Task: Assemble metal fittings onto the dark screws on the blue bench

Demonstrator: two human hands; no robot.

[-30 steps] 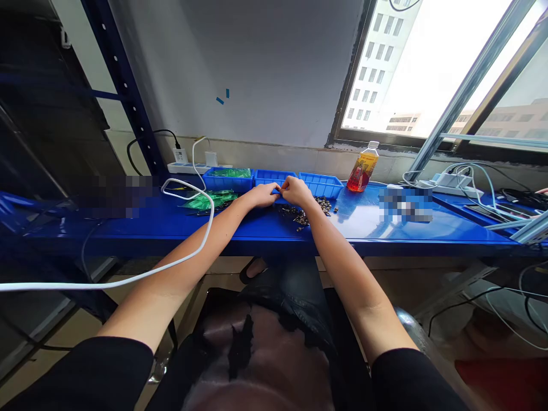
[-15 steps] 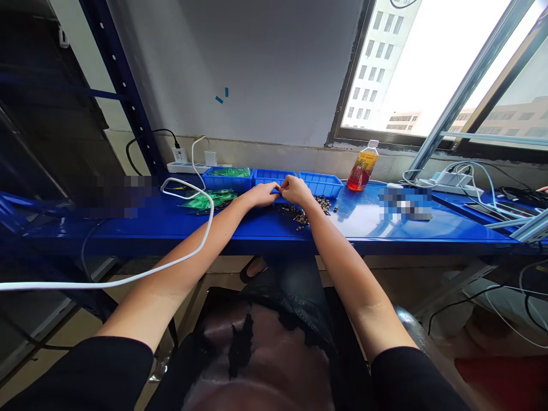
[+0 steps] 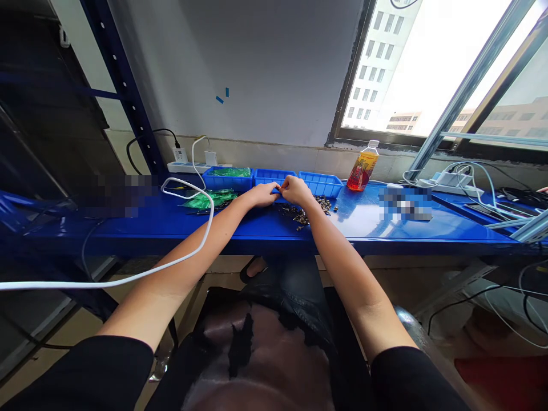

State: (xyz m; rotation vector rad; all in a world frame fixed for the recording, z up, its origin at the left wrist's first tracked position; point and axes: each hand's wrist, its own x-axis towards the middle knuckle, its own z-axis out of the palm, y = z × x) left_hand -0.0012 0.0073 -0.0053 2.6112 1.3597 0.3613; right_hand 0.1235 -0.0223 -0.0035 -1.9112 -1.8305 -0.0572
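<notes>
Left hand [image 3: 262,194] and right hand [image 3: 296,191] fingertips together, pinching tiny part [image 3: 280,186] — easily dropped into loose metal parts [image 3: 305,211] just below right wrist if grip slackens.

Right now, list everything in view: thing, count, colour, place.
bench: one, blue, across the middle
bins: three, blue, in a row behind the hands
bags: several, green, left of the hands and in the left bin
small parts: a pile, dark metal, right of the hands
bottle: one, orange drink, by the window
power strip: one, white, back left
cable: one, white, looping over the left forearm
left hand: pinching something tiny, too small to tell
right hand: fingertips meeting the left's
</notes>
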